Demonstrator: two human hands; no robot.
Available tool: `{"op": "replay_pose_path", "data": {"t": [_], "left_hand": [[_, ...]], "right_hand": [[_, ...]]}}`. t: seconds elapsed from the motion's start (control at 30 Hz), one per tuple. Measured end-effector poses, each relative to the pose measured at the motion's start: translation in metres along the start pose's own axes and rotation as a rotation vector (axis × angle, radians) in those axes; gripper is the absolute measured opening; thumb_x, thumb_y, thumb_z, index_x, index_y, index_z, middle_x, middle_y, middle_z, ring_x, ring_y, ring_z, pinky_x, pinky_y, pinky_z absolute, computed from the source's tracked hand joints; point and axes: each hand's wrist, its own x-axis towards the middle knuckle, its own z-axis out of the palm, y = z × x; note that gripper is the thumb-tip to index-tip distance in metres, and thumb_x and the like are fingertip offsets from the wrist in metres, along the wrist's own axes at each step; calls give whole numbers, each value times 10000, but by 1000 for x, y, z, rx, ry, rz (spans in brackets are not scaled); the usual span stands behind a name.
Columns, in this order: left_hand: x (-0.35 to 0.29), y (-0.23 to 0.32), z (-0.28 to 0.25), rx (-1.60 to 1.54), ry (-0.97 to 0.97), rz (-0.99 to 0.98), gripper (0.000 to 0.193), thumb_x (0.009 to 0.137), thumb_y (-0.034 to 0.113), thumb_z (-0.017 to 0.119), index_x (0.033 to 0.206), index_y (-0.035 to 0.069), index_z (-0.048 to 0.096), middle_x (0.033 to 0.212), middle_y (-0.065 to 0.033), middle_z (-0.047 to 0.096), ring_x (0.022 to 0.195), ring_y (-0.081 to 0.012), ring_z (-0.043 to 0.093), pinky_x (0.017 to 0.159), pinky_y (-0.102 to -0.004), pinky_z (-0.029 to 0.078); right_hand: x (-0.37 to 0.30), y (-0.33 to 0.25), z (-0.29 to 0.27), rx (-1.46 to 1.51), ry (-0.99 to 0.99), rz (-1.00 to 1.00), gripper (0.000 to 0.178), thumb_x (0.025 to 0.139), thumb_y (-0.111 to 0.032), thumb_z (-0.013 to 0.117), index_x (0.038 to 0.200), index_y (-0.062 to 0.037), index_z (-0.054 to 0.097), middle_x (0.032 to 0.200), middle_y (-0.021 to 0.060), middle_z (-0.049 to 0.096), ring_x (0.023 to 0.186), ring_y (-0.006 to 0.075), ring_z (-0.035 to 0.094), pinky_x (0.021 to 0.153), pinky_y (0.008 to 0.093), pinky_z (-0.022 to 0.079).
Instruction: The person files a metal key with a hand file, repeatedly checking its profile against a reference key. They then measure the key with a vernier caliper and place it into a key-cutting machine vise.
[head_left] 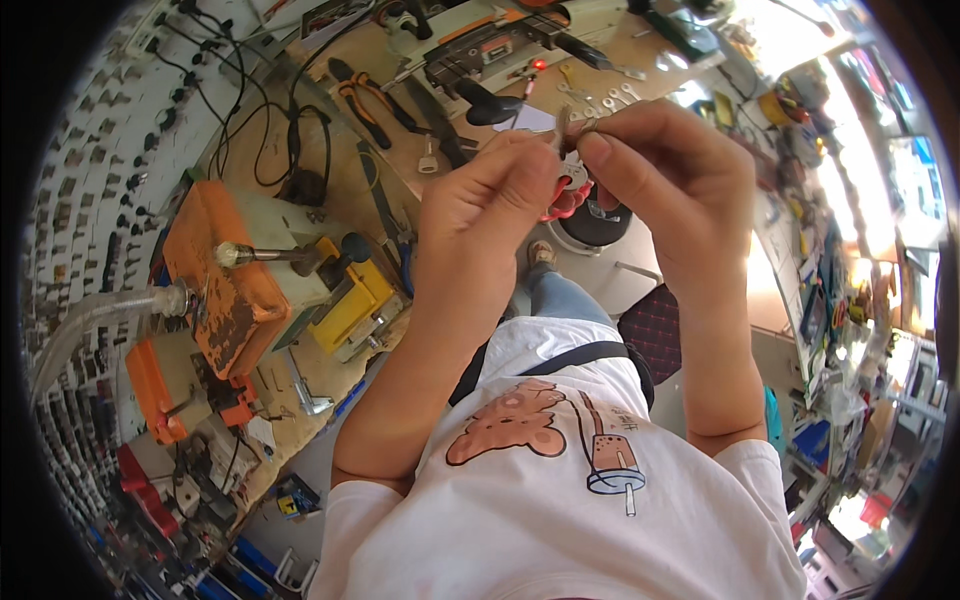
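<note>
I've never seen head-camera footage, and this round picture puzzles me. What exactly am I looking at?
The single picture comes from a wide fisheye camera on someone's head, looking down, so straight edges bend. No robot works here: the person's bare left hand and right hand come close together, pinching a small thing, mostly hidden. A pinkish-red object shows just below. On the cluttered workbench lie orange-handled pliers and loose keys; a large orange machine stands at the left.

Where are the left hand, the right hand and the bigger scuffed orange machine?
Left hand (482,197): head view, on the thumb side, mid-hand.
Right hand (685,175): head view, mid-hand, behind the thumb.
Bigger scuffed orange machine (240,322): head view, on its scratched orange casing.
</note>
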Motion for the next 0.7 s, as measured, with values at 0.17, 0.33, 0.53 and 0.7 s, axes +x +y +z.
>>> {"op": "replay_pose_path", "data": {"t": [0.17,0.33,0.53,0.7], "left_hand": [[-6,7,10,61,-101,-12,199,912,119,573,1010,-46,629,834,-2,585,768,-60,526,721,-188,429],[-3,6,9,-114,-184,-156,202,912,129,566,999,-43,624,794,-15,601,731,-62,533,697,-196,442],[9,-5,24,-173,-252,-273,208,907,108,550,1024,-53,610,812,-38,608,707,-84,542,717,-274,494],[19,-22,55,112,-145,-123,201,848,74,638,1017,-34,617,815,-40,605,716,-84,545,709,-259,485]], "right_hand": [[-16,-6,-3,-208,38,-108,142,809,-38,680,922,42,653,820,48,646,674,57,554,575,181,439],[-9,-11,-20,-239,21,-41,226,839,-130,666,987,40,654,806,25,611,683,60,544,585,184,432],[4,-5,-52,-8,-162,40,195,836,-144,661,936,22,676,786,24,633,641,62,517,554,188,390],[6,-4,-78,-91,-3,-19,243,836,-162,669,927,63,668,795,67,665,717,96,609,645,219,484]]}}
